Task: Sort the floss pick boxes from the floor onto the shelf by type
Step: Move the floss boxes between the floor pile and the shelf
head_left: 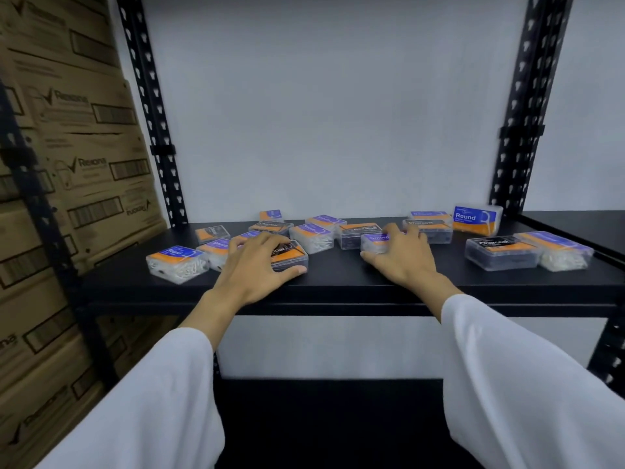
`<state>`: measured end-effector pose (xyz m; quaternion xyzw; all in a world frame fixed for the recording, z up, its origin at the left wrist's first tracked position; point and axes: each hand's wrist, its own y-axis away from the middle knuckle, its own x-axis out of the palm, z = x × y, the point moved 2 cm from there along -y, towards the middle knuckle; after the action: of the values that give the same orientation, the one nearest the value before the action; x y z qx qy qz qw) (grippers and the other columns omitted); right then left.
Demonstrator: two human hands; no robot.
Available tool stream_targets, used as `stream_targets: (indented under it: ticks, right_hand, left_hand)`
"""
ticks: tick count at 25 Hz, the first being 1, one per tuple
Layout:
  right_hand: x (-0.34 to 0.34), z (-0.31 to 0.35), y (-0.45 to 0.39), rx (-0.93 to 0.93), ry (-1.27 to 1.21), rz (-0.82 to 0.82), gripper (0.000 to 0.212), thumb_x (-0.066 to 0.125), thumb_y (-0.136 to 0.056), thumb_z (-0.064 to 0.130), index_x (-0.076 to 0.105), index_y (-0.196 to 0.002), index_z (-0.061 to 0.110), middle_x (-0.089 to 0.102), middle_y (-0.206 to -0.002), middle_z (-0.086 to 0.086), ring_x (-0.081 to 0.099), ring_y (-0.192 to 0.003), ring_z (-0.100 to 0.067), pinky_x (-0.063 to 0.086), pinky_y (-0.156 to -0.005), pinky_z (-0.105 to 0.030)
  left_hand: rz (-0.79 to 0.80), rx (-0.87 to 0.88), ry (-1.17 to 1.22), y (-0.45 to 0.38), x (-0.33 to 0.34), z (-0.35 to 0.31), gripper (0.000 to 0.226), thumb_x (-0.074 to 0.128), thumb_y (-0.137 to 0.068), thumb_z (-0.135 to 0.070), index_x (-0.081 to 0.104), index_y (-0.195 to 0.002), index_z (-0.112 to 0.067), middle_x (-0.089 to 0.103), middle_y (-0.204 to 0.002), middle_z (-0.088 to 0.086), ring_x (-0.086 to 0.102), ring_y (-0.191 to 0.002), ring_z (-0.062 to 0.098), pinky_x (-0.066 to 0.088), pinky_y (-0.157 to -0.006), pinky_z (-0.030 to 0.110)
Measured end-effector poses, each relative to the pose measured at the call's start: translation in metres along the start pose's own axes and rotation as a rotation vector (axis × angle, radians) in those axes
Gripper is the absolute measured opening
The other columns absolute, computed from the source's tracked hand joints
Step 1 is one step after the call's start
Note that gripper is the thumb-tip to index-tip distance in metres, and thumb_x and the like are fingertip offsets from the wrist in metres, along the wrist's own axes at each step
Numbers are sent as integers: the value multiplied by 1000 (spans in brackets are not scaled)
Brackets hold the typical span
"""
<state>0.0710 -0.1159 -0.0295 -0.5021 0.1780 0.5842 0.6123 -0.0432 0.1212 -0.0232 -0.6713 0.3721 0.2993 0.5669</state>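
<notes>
Hands at work on a black metal shelf (338, 282): the left hand (257, 262) curls fingers and thumb around a clear box labelled Charcoal (291, 255), while the right hand (402, 255) grips a purple-and-orange box marked Smooth (373, 242), fingers hooked over its far edge. White sleeves (527, 384) cover both forearms. More floss pick boxes lie scattered and unsorted across the shelf, among them a Round box (177, 264) at the front left, a Round box standing on edge (477, 223) at the back right, and a second Charcoal box (500, 253) touching a purple-labelled one (564, 253) near the right end. Doing this step well likely means sliding each held box towards others of its label, one type to each zone, keeping labels upward so they stay readable. Cardboard cartons printed Rexona (77, 157) are stacked beside the left upright (152, 113). The floor is not in view.
</notes>
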Motion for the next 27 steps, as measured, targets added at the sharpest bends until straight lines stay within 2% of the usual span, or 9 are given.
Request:
stream_targets:
  ticks: [5, 8, 11, 15, 21, 27]
  right_hand:
    - [-22, 9, 44, -128, -98, -83, 59, 62, -76, 54, 50, -118, 15, 38, -134, -12, 42, -114, -37, 38, -99, -43]
    - [-30, 9, 86, -182, -175, -122, 57, 65, -76, 50, 51, -120, 18, 38, -133, -8, 41, -114, -34, 35, -101, -40]
    - [-24, 1, 134, -245, -214, -146, 57, 69, -74, 46, 51, -121, 20, 39, -132, -5, 41, -113, -30, 36, -100, -38]
    - [11, -21, 194, -252, -290, -155, 55, 70, -72, 43, 53, -119, 19, 40, -130, -4, 42, -112, -25, 39, -97, -34]
    - [119, -94, 258, -67, -271, 98, 56, 72, -67, 37, 52, -117, 19, 36, -132, -3, 36, -117, -24, 31, -102, -31]
    - [245, -188, 318, 139, -196, 365, 58, 76, -66, 37, 52, -116, 18, 36, -132, -5, 38, -115, -26, 39, -100, -42]
  left_hand:
    - [-96, -21, 229, 30, -10, -23, 63, 64, -73, -67, 51, -124, -34, 52, -126, -13, 51, -116, 11, 44, -98, 34]
    - [-136, -35, 283, 67, -12, -46, 58, 70, -73, -61, 53, -121, -33, 54, -118, -12, 53, -108, 9, 46, -91, 30]
    - [-134, -38, 319, 109, 3, -60, 57, 72, -73, -57, 54, -121, -30, 54, -115, -11, 54, -106, 10, 48, -90, 33]
    - [22, -93, 314, 169, 59, -60, 57, 70, -73, -59, 52, -120, -32, 54, -113, -10, 54, -106, 13, 50, -88, 38]
    - [265, -241, 407, 247, 176, -44, 60, 77, -68, -53, 55, -118, -27, 54, -111, -10, 55, -104, 12, 50, -90, 32]
    - [559, -377, 438, 324, 314, -25, 61, 80, -67, -40, 53, -120, -24, 50, -114, -5, 53, -105, 16, 50, -88, 35]
